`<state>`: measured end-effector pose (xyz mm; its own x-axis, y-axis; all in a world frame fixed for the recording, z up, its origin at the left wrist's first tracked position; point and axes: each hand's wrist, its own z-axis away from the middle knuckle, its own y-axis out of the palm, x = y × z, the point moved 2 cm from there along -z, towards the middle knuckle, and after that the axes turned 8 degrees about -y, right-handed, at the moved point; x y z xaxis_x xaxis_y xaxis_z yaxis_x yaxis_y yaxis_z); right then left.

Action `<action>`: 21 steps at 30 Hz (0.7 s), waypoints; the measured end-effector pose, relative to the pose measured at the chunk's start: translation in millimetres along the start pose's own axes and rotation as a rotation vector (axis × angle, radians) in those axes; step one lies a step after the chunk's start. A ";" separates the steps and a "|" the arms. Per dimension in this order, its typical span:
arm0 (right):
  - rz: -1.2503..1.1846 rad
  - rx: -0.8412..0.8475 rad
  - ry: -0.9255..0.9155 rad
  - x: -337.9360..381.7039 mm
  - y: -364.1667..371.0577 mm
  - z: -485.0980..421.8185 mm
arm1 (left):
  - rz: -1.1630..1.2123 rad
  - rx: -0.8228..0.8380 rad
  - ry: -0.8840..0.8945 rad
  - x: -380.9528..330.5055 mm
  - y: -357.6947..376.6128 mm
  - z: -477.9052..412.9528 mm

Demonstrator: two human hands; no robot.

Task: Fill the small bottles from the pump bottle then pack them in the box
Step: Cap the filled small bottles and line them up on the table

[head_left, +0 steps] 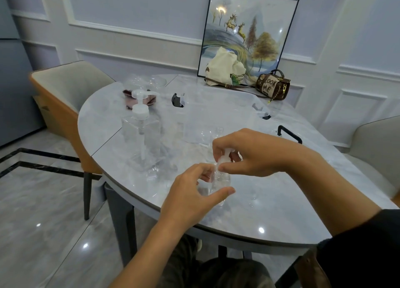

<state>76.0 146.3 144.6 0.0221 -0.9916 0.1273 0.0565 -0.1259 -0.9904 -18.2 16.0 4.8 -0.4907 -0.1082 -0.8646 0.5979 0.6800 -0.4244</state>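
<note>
A small clear bottle [219, 182] is held over the front part of the marble table [270, 205]. My left hand [190, 194] grips its body between thumb and fingers. My right hand [244, 151] pinches the white cap [225, 155] on top of it. The clear square pump bottle [141, 139] with a white pump head stands upright to the left, apart from both hands. A clear plastic box [218, 112] with black latches lies behind my hands. More small clear bottles [213, 134] stand just beyond my right hand, hard to make out.
A framed deer picture [249, 34] leans on the wall, with a cream cloth bag [225, 70] and a brown handbag [272, 86] before it. A clear lid [147, 81] and a dark pink item [129, 92] lie at the far left. Chairs [65, 92] stand left and right.
</note>
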 end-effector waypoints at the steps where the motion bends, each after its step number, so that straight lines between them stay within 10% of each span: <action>1: 0.016 0.008 0.032 1.3 -0.4 -1.8 | 0.001 0.004 -0.003 -0.4 -0.5 0.5; 6: 0.279 -0.138 0.236 4.2 10.8 -10.9 | -0.011 0.003 -0.010 -2.4 -0.5 2.0; 12: -0.134 -0.070 0.059 5.8 13.5 2.8 | 0.009 0.017 -0.014 0.0 -0.1 1.0; 21: 0.118 -0.144 0.107 6.8 17.0 -1.8 | -0.008 0.023 -0.024 -0.5 0.9 1.0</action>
<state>75.3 137.4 128.6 -0.0859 -0.9962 0.0110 -0.0837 -0.0038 -0.9965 -16.8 16.0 4.6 -0.4799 -0.1314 -0.8674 0.6084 0.6625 -0.4370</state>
